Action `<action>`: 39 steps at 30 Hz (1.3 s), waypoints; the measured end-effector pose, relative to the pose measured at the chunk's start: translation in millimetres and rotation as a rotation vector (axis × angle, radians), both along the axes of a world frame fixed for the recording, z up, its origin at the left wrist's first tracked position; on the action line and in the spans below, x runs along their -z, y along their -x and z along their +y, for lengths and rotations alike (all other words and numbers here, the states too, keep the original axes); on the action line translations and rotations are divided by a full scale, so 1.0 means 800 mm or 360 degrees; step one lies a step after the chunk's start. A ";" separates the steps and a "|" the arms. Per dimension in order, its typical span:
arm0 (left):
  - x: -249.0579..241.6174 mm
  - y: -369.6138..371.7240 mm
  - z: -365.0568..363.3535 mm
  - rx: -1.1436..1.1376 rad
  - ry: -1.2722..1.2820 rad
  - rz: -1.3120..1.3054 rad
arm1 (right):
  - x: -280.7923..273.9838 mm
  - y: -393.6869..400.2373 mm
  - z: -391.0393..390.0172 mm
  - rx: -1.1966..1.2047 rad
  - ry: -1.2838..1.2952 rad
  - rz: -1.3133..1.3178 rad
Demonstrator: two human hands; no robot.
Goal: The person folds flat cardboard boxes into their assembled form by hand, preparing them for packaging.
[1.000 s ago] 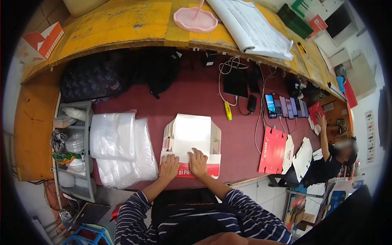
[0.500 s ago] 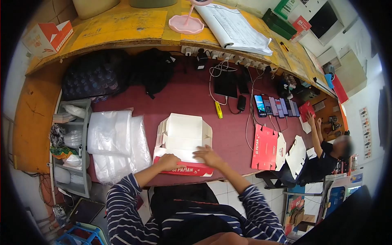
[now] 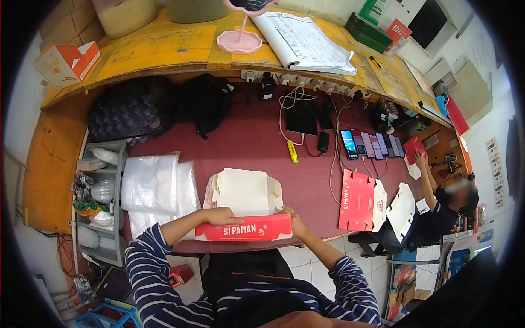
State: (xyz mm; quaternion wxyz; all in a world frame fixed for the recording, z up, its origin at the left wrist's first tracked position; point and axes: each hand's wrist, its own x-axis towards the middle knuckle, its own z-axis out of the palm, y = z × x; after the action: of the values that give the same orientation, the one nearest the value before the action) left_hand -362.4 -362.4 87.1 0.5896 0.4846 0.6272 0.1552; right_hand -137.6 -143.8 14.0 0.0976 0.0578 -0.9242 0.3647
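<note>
A partly folded cardboard box (image 3: 243, 229) lies at the near edge of the table, its red "SI PAMAN" wall facing me and its white inside panels spread out behind. My left hand (image 3: 221, 216) is closed over the top edge of that red wall, toward its left side. At the right end, my right hand (image 3: 296, 223) pinches the box's corner, with its fingertips partly hidden. Clear plastic bags (image 3: 153, 183) lie in a pile left of the box.
Flat red cartons (image 3: 358, 201) and a row of phones (image 3: 374, 145) lie to the right. A co-worker (image 3: 443, 202) there handles a red carton (image 3: 414, 147). A grey drawer rack (image 3: 117, 191) stands at left, a yellow shelf (image 3: 191, 35) runs along the back, and a yellow highlighter (image 3: 293, 152) lies mid-table.
The red wall has been raised to face me more upright. My right hand has moved from the inside panel out to the right corner; my left hand still grips the wall.
</note>
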 end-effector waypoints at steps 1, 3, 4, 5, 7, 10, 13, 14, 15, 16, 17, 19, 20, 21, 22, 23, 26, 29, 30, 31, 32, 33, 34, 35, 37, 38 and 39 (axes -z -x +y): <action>0.000 0.004 -0.001 0.0050 0.0019 -0.0012 | 0.005 0.000 0.004 0.0046 0.0017 0.0076; 0.018 0.019 -0.008 -0.0069 -0.0235 0.0069 | 0.007 -0.004 0.005 0.0098 0.0041 0.0153; 0.020 0.034 -0.008 -0.0007 -0.0687 0.0375 | -0.001 -0.006 0.001 0.0312 0.0164 -0.0072; 0.023 0.048 -0.011 0.0057 -0.1140 0.0680 | -0.005 -0.008 -0.002 0.0522 0.0286 -0.0297; 0.029 0.077 -0.026 0.0210 -0.1066 0.0750 | 0.006 -0.006 -0.007 0.0604 0.0390 -0.0079; 0.045 0.090 -0.054 0.0316 -0.1034 0.0987 | 0.010 0.005 -0.018 0.0855 0.1017 0.0051; 0.068 0.072 -0.086 0.0089 -0.0821 0.1017 | 0.005 0.013 -0.027 0.1099 0.1046 -0.0087; 0.053 0.058 -0.091 -0.0078 -0.1138 0.1052 | 0.003 0.015 -0.029 0.1192 0.0893 -0.0172; 0.044 0.040 -0.091 -0.0251 -0.1450 0.1076 | 0.001 0.016 -0.032 0.1282 0.0739 -0.0262; 0.060 0.017 -0.089 -0.0709 -0.1421 0.1141 | -0.005 0.018 -0.036 0.1282 0.0742 -0.0274; 0.074 0.004 -0.080 -0.0712 -0.1410 0.1135 | -0.012 0.023 -0.038 0.1351 0.0791 -0.0423; 0.089 -0.016 -0.058 -0.1826 -0.0676 0.0596 | -0.013 0.033 -0.036 0.1424 0.0832 -0.0588; 0.090 -0.015 -0.051 -0.1891 -0.0665 0.0694 | -0.007 0.036 -0.035 0.1438 0.0688 -0.0562; 0.093 -0.012 -0.049 -0.1893 -0.0647 0.0682 | 0.001 0.040 -0.032 0.1448 0.0547 -0.0535; 0.100 -0.011 -0.050 -0.1748 -0.0423 0.0897 | 0.010 0.043 -0.029 0.1452 0.0552 -0.0563; 0.108 -0.011 -0.054 -0.1587 -0.0201 0.1106 | 0.021 0.049 -0.025 0.1507 0.0381 -0.0904; 0.112 -0.009 -0.049 -0.1530 -0.0076 0.1207 | 0.021 0.065 -0.017 0.1535 0.0260 -0.1258; 0.119 -0.012 -0.050 -0.1625 -0.0038 0.1164 | 0.031 0.053 -0.018 0.1545 0.0280 -0.1123; 0.117 -0.008 -0.048 -0.1647 -0.0012 0.1171 | 0.034 0.054 -0.017 0.1542 0.0253 -0.0963; 0.113 0.000 -0.043 -0.1664 0.0012 0.1180 | 0.013 0.056 -0.021 0.1538 0.0251 -0.0952; 0.108 0.007 -0.039 -0.1672 0.0008 0.1179 | -0.010 0.052 -0.025 0.1540 0.0207 -0.0957; 0.097 0.014 -0.036 -0.1738 -0.0067 0.1068 | -0.036 0.048 -0.030 0.1542 0.0163 -0.0968; 0.087 0.021 -0.033 -0.1796 -0.0138 0.0957 | -0.053 0.044 -0.029 0.1540 0.0162 -0.0975; 0.078 0.030 -0.029 -0.1795 -0.0134 0.0956 | -0.068 0.041 -0.025 0.1210 0.0060 -0.0526; 0.064 0.048 -0.022 -0.2217 -0.0067 0.0292 | -0.074 0.039 -0.014 0.0877 -0.0032 -0.0077; 0.062 0.054 -0.017 -0.2308 -0.0278 0.0041 | -0.071 0.041 -0.007 0.0622 -0.0029 -0.0037; 0.063 0.062 -0.015 -0.2300 -0.0288 0.0047 | -0.073 0.044 -0.001 0.0366 -0.0031 0.0003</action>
State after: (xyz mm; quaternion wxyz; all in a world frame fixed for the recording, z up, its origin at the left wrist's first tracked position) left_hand -412.0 -374.2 36.5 0.2890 -0.0017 0.7833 0.5504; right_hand -173.2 -144.7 72.0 0.1392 -0.0473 -0.9281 0.3421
